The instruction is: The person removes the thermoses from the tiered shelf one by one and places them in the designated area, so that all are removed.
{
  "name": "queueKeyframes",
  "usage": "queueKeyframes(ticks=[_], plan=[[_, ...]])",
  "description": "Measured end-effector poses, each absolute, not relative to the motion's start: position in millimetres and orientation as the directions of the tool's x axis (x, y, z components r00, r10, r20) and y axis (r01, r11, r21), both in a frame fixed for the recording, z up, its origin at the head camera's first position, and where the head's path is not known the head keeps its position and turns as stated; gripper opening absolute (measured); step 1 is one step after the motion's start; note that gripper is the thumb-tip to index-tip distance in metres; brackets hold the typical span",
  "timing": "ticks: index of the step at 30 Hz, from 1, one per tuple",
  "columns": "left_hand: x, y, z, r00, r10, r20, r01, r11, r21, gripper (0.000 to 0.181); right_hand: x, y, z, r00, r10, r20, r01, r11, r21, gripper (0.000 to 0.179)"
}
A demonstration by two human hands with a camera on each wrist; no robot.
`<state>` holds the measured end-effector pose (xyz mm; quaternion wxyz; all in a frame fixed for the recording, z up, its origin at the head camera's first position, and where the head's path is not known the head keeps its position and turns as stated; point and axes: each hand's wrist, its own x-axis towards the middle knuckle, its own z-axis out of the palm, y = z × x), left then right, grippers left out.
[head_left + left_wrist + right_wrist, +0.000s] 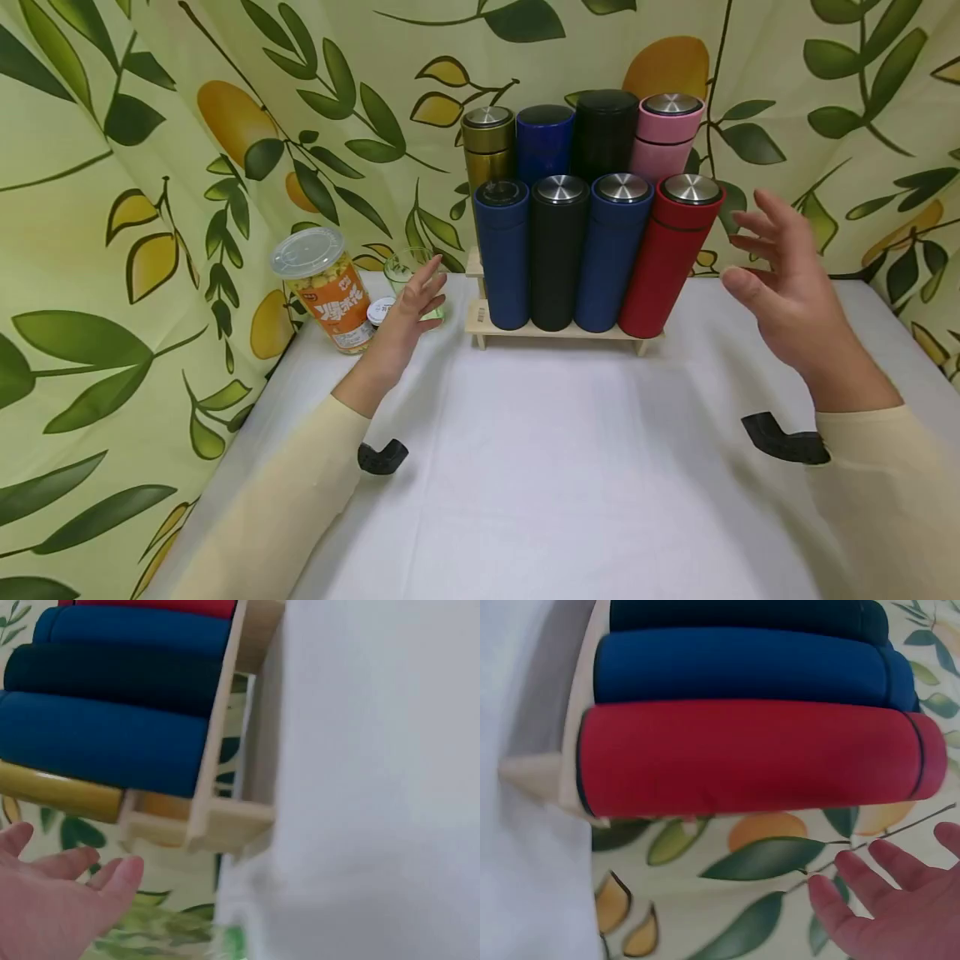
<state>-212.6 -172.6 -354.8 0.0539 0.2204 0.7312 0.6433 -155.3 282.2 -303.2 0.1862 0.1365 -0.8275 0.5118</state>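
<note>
A two-step wooden rack (562, 332) holds thermos bottles in two rows. In its front row stand a blue thermos (504, 258), a black thermos (557, 258), a second blue thermos (611, 258) and a red thermos (670, 258). Behind them are gold (487, 142), dark blue (545, 142), black (603, 133) and pink (666, 137) ones. My left hand (402, 329), fingers loosely spread, is left of the rack, overlapping a glass in the head view. My right hand (787, 292) is raised right of the red thermos, apart from it, fingers slightly bent. Both hands hold nothing.
On the left stand a clear-lidded tub of popcorn (330, 292), a small white-lidded jar (380, 311) and a greenish glass (408, 265). A leaf-patterned curtain (360, 108) hangs behind and beside the table with its white cloth (525, 467).
</note>
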Motion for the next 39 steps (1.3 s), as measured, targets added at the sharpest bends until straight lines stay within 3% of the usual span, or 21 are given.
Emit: queueKeyframes(ticks=[6, 13, 19, 28, 32, 39], plan=[[-217.2, -157.7, -383.2, -0.935, 0.327, 0.140, 0.144, -0.013, 0.989, 0.114, -167.7, 270.4, -318.3, -0.896, 0.019, 0.444, -0.413, 0.336, -0.847, 0.075], [-226.4, -142.5, -404.2, -0.970, 0.241, 0.041, 0.037, -0.021, 0.999, 0.085, -180.5, 257.9, -332.9, -0.917, 0.105, 0.385, -0.358, 0.209, -0.910, 0.075], [-235.4, -133.4, -418.0, -0.977, 0.214, 0.016, -0.010, -0.118, 0.993, 0.080, -189.8, 252.0, -348.8, -0.918, 0.144, 0.368, -0.356, 0.106, -0.928, 0.078], [-241.4, -122.5, -435.9, -0.984, 0.179, 0.007, -0.037, -0.240, 0.970, 0.061, -193.9, 249.1, -362.1, -0.914, 0.147, 0.377, -0.325, 0.288, -0.901, 0.077], [-244.8, -122.8, -443.1, -0.988, 0.155, 0.001, -0.028, -0.186, 0.982, 0.051, -196.4, 247.2, -364.5, -0.911, 0.168, 0.378, -0.312, 0.319, -0.895, 0.076], [-246.1, -123.4, -449.2, -0.991, 0.130, -0.008, -0.026, -0.131, 0.991, 0.049, -201.1, 240.3, -369.7, -0.913, 0.192, 0.361, -0.281, 0.348, -0.895, 0.083]])
